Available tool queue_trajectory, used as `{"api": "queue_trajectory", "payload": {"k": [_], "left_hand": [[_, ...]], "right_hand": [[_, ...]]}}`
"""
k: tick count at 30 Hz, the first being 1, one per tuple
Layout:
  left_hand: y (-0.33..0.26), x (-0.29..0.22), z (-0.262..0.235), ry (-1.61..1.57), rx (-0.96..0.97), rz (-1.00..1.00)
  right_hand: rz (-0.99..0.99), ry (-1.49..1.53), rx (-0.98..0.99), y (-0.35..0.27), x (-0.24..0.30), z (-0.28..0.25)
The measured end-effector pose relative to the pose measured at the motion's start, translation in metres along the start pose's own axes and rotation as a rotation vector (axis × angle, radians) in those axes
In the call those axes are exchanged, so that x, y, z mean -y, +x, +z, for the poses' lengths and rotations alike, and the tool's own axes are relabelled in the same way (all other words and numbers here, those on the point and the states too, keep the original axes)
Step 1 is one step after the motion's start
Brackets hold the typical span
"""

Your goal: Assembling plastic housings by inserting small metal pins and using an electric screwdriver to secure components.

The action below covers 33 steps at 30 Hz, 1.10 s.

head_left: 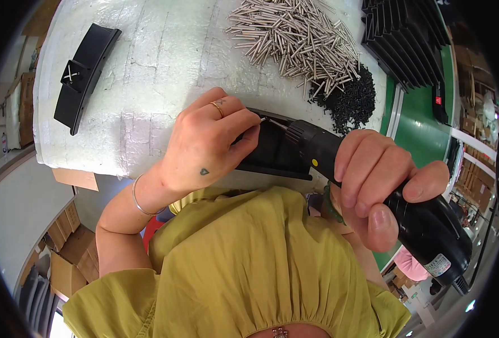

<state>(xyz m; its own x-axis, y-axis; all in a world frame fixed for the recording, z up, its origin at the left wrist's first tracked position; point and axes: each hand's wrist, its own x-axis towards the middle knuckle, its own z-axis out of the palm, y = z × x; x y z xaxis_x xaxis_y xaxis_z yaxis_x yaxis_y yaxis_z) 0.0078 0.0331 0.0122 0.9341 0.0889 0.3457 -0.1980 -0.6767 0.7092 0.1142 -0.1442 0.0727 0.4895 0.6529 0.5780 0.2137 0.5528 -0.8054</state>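
Note:
My right hand (379, 183) is wrapped round a black electric screwdriver (317, 143) with a yellow dot on its body. Its thin metal bit (277, 123) points left, at the fingertips of my left hand (213, 141). That hand is closed in a pinch, thumb against forefinger. A small pale tip shows at the pinch, too small to name. Beneath both hands lies a black plastic panel (277, 152), partly covered by my left hand and the screwdriver. It rests at the near edge of the table, close to my body.
A pile of metal pins (294, 39) covers the far right of the foam-covered table (148, 67), beside a heap of small black screws (355, 101). One curved black panel (86, 79) lies at the left. Several black panels (404, 42) stand stacked at the far right.

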Motion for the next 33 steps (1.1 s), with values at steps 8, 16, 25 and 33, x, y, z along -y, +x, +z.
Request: {"api": "queue_trajectory", "payload": {"k": [8, 16, 25, 33], "left_hand": [[-0.002, 0.001, 0.005, -0.035, -0.002, -0.010], [-0.004, -0.003, 0.013, -0.037, 0.034, -0.001], [-0.004, -0.004, 0.012, 0.048, 0.077, 0.027], [0.002, -0.016, -0.014, 0.060, 0.185, 0.018]], "right_hand": [[0.075, -0.037, 0.052, 0.008, 0.002, 0.003], [0.161, -0.094, 0.324, 0.034, 0.003, 0.003], [0.160, -0.090, 0.151, 0.027, -0.003, 0.018], [0.027, -0.049, -0.207, 0.011, 0.035, -0.038]]}}
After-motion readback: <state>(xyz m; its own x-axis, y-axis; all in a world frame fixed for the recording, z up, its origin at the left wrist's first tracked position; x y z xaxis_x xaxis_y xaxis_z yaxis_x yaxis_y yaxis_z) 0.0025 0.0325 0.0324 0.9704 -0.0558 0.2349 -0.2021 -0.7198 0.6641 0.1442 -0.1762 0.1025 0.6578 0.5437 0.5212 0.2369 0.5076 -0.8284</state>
